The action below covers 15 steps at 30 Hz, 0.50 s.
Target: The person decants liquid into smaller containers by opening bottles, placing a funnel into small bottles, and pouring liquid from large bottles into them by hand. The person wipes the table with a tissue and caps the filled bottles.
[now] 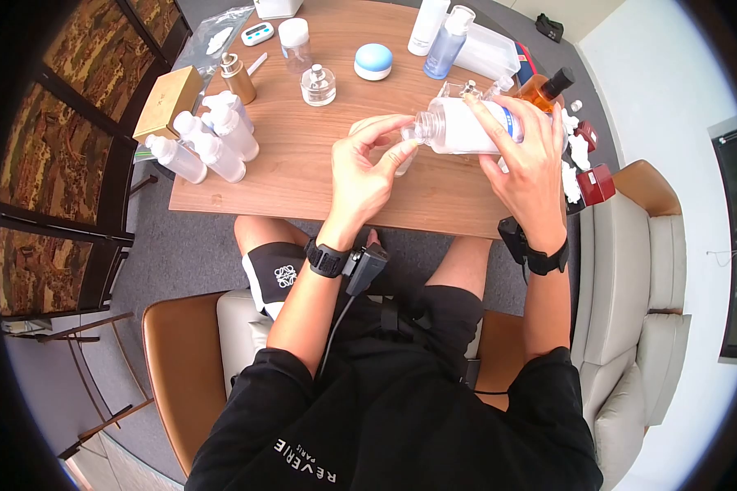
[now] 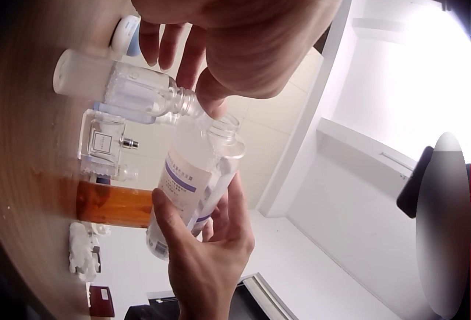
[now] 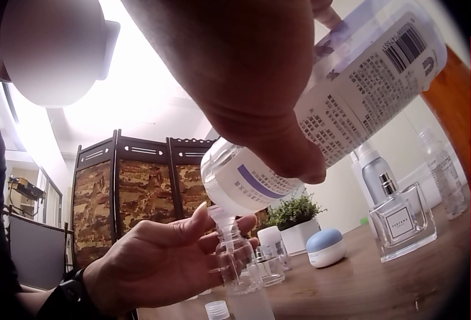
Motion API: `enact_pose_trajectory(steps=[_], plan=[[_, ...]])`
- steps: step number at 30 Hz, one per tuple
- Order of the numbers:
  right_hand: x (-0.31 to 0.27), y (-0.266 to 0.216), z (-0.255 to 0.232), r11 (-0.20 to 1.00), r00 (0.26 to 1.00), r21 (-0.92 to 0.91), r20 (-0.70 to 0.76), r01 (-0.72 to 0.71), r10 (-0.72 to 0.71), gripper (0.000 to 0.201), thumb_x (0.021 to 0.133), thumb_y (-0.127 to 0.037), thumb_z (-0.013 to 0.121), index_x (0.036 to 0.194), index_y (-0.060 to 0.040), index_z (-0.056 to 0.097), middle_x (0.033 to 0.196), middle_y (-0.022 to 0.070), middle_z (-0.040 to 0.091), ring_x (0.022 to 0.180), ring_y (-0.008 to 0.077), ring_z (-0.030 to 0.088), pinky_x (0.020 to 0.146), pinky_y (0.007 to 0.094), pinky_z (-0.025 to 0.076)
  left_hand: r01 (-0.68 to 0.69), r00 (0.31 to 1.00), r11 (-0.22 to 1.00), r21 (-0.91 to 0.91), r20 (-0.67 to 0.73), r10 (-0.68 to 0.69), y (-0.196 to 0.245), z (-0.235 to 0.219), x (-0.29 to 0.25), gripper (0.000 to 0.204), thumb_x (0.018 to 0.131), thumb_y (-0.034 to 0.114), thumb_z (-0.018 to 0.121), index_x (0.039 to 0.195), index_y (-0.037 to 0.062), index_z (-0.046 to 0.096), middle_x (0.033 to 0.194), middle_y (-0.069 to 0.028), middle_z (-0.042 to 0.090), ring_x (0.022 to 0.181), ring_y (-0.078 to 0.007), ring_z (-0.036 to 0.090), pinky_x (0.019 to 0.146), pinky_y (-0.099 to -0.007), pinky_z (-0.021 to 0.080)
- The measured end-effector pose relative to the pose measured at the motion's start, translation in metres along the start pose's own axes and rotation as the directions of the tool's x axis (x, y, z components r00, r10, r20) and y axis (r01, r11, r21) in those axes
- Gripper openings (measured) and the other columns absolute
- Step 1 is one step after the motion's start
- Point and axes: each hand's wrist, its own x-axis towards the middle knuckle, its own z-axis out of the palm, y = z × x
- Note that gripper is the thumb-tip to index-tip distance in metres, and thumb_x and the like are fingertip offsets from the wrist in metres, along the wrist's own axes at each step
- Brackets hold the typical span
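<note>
My right hand (image 1: 532, 155) grips a large translucent bottle (image 1: 467, 127) with a printed label, tilted with its open neck toward my left hand (image 1: 360, 176). Below that neck, a small clear bottle (image 3: 243, 268) stands upright on the table. In the right wrist view, the left thumb and fingers (image 3: 158, 257) are around the small bottle's mouth, where a small clear piece sits; whether it is a funnel I cannot tell. The left wrist view shows the large bottle (image 2: 191, 180) close to the small bottle (image 2: 140, 88). Fingers partly hide the contact between the necks.
Several frosted bottles (image 1: 221, 155) and a cardboard box (image 1: 168, 102) stand at the table's left. Farther back are a perfume bottle (image 1: 318, 87) and a blue-lidded jar (image 1: 373, 62). An amber bottle (image 1: 540, 92) stands beyond my right hand. A loose cap (image 3: 217, 310) lies beside the small bottle.
</note>
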Motion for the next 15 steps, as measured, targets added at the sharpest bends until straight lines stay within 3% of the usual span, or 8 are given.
enact_pose_trajectory(steps=[15], plan=[[-0.0005,-0.0006,-0.0001,1.000,1.000,-0.001,0.008,0.000,0.000,0.083,0.072,-0.005,0.080,0.148,-0.0334,0.060,0.131,0.0067,0.062,0.127,0.0288,0.056,0.122,0.0658,0.028,0.001,1.000,1.000,-0.017,-0.001,-0.001,-0.0013,0.0001,-0.0006,0.033,0.087,0.007,0.082,0.120,0.0070,0.079,0.118,-0.0090,0.077,0.112,-0.0188,0.065,0.093,-0.0340,0.053]])
